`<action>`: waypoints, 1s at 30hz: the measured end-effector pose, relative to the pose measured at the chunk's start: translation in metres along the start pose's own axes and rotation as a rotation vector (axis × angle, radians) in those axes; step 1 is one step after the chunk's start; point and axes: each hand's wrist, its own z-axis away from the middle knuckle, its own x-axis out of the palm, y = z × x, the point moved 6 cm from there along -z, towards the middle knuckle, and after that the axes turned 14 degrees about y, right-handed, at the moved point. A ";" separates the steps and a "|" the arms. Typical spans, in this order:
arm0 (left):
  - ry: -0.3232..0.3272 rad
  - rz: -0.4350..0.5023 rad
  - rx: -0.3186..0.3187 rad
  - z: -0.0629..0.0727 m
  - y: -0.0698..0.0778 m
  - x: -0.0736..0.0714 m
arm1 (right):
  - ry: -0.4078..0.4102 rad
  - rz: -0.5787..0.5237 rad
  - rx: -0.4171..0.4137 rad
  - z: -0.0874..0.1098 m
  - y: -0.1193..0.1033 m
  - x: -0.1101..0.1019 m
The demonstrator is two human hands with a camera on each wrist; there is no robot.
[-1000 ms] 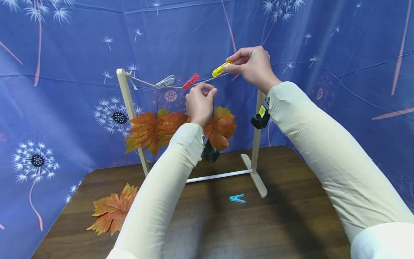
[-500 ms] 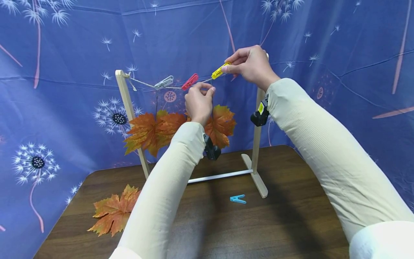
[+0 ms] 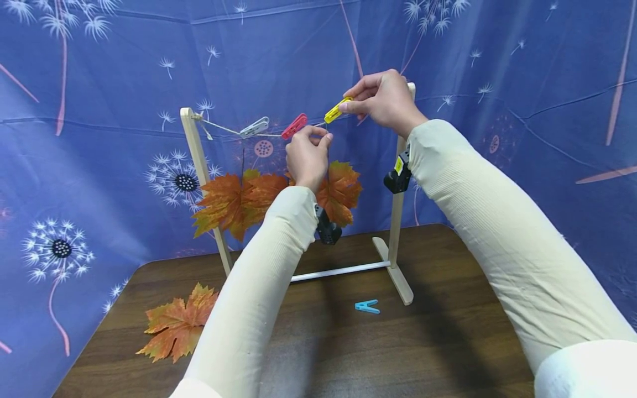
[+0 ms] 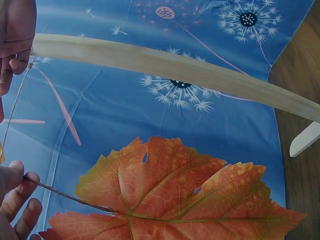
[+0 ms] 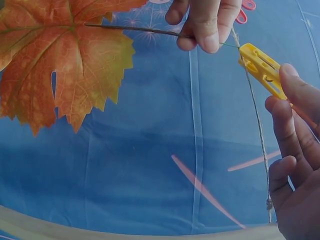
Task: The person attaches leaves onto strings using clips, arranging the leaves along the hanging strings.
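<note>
Right wrist: yellow clothespin pinched between right fingers, leaf stem between left fingers

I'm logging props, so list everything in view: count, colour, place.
table: 1, brown, foreground
backdrop: 1, blue, behind
frame: 1, pale, on table
rod: 1, white, low across frame
string: 1, beige, high across frame
grey clip: 1, grey, on string
red clip: 1, red, on string
yellow clip: 1, yellow, at string
blue clip: 1, blue, on table
hanging leaves: 2, orange, below string
held leaf: 1, orange, beside those
loose leaf: 1, orange, on table
left hand: 1, pinching held leaf's stem
right hand: 1, gripping yellow clip
sleeves: 2, cream, in foreground
wrist cameras: 2, black, below hands
</note>
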 end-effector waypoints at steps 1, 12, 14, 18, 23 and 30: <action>0.002 -0.001 -0.001 0.000 0.000 0.000 | -0.001 0.008 0.000 0.000 0.000 0.000; 0.015 -0.008 0.000 -0.001 0.000 -0.001 | -0.006 0.049 -0.015 0.002 0.004 0.003; 0.016 -0.003 0.001 -0.001 0.000 0.000 | -0.009 0.051 -0.013 0.002 0.005 0.004; 0.016 -0.006 0.006 -0.002 -0.001 0.001 | -0.034 0.046 0.002 0.004 0.007 0.005; 0.011 -0.016 0.014 -0.002 -0.001 0.003 | -0.054 0.063 0.037 0.007 0.010 0.005; -0.016 -0.001 0.025 0.000 -0.003 0.001 | -0.097 0.103 0.030 0.012 0.011 0.006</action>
